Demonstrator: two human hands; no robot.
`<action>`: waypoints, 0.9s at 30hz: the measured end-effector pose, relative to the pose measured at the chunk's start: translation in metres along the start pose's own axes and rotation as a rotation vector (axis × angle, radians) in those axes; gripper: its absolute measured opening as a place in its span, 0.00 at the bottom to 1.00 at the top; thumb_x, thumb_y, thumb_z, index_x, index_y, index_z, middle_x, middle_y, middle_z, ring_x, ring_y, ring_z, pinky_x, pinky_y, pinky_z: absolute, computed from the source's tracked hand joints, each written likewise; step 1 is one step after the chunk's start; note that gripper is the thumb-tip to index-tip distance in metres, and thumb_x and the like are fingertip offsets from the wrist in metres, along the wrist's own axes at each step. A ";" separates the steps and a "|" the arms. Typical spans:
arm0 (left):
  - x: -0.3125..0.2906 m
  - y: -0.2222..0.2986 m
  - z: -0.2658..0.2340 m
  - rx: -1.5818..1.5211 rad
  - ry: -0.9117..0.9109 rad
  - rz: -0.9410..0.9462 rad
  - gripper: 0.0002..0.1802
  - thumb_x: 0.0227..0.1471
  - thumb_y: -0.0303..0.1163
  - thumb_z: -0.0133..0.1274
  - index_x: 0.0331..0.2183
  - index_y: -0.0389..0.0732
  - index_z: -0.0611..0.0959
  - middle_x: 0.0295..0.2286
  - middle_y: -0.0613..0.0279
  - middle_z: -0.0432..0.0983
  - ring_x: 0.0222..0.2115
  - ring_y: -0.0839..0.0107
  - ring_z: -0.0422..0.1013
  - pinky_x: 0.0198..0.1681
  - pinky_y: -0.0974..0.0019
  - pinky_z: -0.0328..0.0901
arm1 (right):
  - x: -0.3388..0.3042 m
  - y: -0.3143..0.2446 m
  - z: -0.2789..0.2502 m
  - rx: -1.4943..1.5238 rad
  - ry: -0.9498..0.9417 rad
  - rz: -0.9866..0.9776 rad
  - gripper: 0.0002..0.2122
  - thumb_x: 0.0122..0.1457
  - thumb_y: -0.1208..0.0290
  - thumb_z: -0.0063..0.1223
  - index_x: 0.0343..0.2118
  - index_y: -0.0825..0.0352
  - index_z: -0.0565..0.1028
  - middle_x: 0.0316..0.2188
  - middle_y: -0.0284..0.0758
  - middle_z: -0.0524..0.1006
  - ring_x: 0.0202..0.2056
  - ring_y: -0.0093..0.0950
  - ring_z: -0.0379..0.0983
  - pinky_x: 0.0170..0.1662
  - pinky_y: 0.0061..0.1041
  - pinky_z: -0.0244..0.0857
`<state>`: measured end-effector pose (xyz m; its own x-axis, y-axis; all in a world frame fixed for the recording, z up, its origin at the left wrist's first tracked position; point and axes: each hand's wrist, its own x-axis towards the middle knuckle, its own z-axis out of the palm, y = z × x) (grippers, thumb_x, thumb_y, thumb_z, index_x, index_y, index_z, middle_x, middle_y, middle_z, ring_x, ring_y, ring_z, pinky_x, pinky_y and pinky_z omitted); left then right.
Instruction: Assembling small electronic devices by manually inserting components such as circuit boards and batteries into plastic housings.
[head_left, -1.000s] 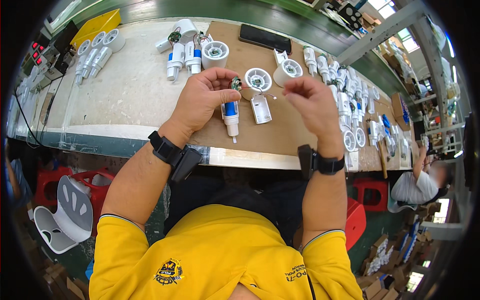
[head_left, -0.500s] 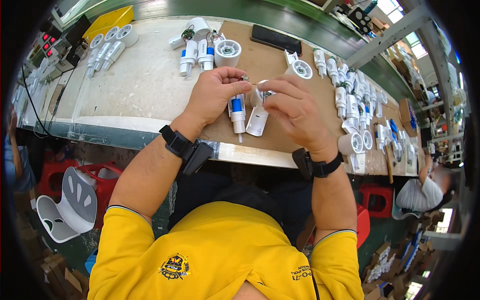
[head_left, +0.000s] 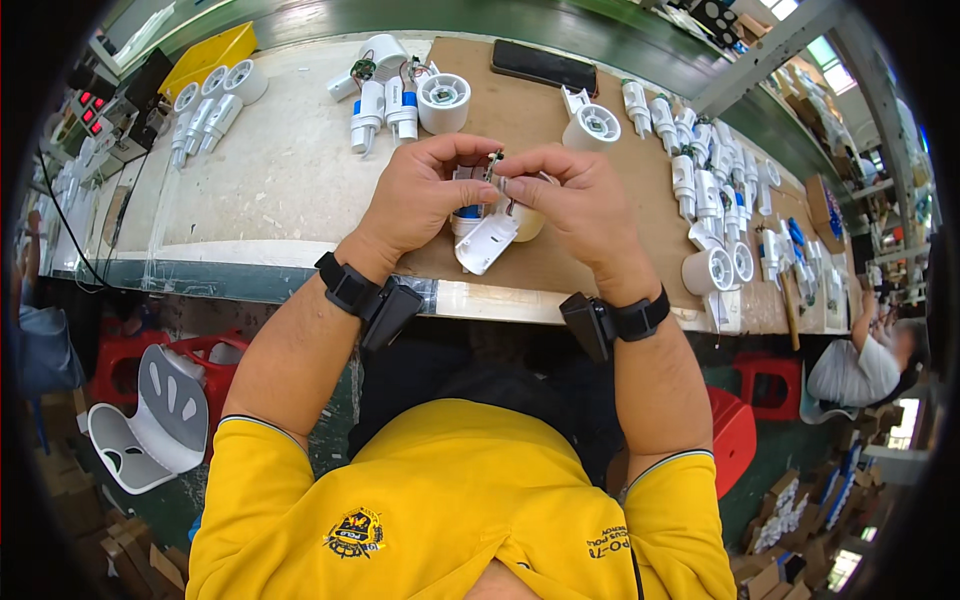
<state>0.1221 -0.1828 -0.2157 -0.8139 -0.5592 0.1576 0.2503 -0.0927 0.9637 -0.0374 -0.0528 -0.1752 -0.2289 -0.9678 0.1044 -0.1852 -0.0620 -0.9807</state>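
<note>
My left hand (head_left: 420,190) is closed in a pinch on a small green circuit board (head_left: 493,163) with thin wires. Meeting it from the other side, my right hand (head_left: 575,200) pinches thin wires (head_left: 510,207) at the board's edge; its fingertips partly hide them. Below the fingers lies an open white plastic half-shell (head_left: 488,243), tilted on the mat. A blue cylindrical cell (head_left: 468,211) shows in a white tube body beside my left thumb, mostly covered. Behind my right fingers sits a white round cup-shaped head (head_left: 530,220), partly hidden.
Similar white units (head_left: 367,115) with wires stand beyond my hands, near a round head (head_left: 443,100). A black phone (head_left: 545,66) lies at the back. Many white assemblies (head_left: 708,190) crowd the right side. At the far left is a yellow bin (head_left: 210,58).
My right hand has moved left, bringing its fingertips against my left hand at the circuit board. The white half-shell and round head have shifted and turned beneath them.
</note>
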 end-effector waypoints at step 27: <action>-0.003 0.001 0.003 0.181 -0.053 0.057 0.22 0.44 0.19 0.66 0.45 0.37 0.85 0.38 0.68 0.80 0.38 0.78 0.74 0.44 0.74 0.69 | 0.007 -0.006 0.005 0.184 0.135 0.093 0.16 0.51 0.84 0.56 0.44 0.72 0.70 0.30 0.31 0.76 0.32 0.20 0.73 0.38 0.16 0.67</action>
<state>0.1231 -0.1791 -0.2146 -0.8290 -0.5144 0.2193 0.2021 0.0901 0.9752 -0.0329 -0.0604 -0.1690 -0.3651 -0.9307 0.0212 0.0174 -0.0296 -0.9994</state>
